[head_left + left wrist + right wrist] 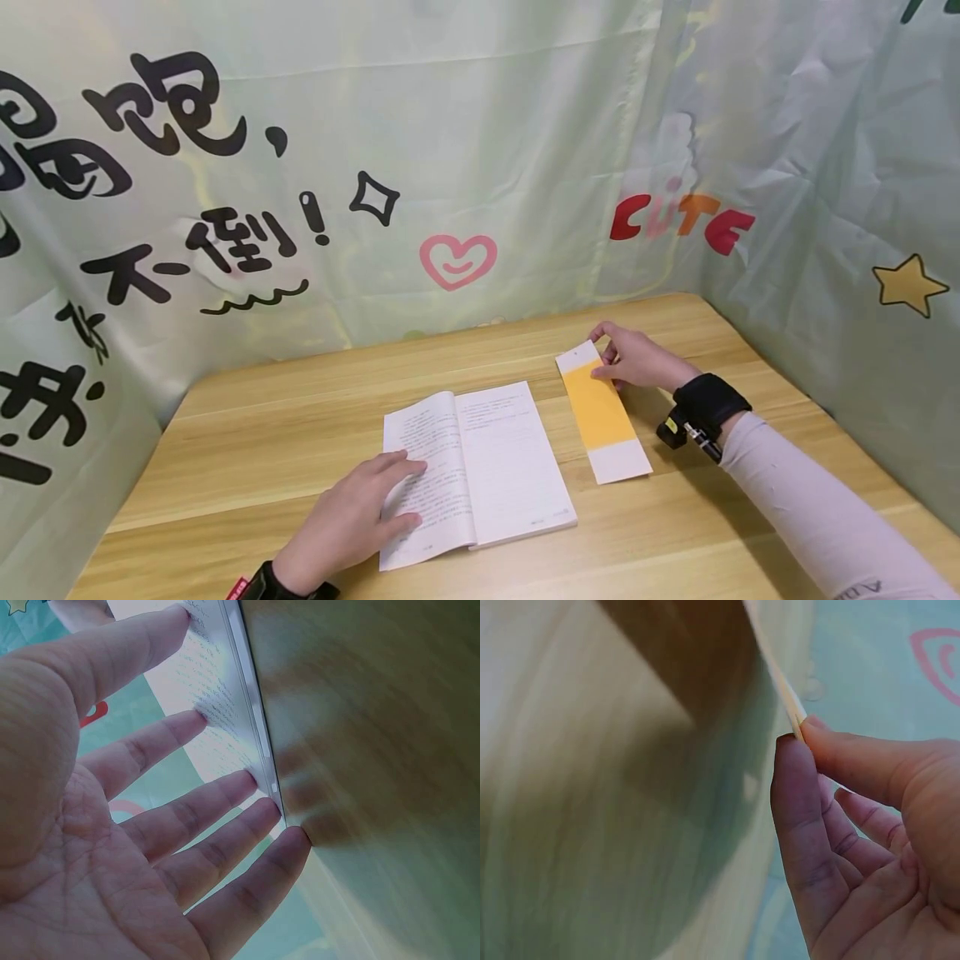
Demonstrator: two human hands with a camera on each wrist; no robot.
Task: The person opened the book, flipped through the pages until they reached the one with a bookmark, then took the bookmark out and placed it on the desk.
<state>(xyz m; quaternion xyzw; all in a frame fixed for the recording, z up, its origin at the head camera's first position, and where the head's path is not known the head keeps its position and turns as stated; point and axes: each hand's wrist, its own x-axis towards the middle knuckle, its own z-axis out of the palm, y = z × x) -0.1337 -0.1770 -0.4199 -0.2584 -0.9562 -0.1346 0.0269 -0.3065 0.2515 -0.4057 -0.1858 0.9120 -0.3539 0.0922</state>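
An open book [517, 467] lies on the wooden table, its left page printed with lines of text and its right page mostly blank. My left hand [356, 508] rests on the left page with fingers spread; in the left wrist view the fingertips [196, 716] touch the page near its edge. To the right of the book, my right hand [637, 358] holds a long card [600, 408], yellow in the middle with white ends. Thumb and index finger pinch the card's edge [784, 690] in the right wrist view, and its shadow falls on the table below.
The wooden table [300, 433] ends at pale green fabric walls [487, 167] at the back and both sides. Printed on the fabric are black characters, a pink heart [458, 262] and a star [910, 286]. Both wrists wear black straps [711, 402].
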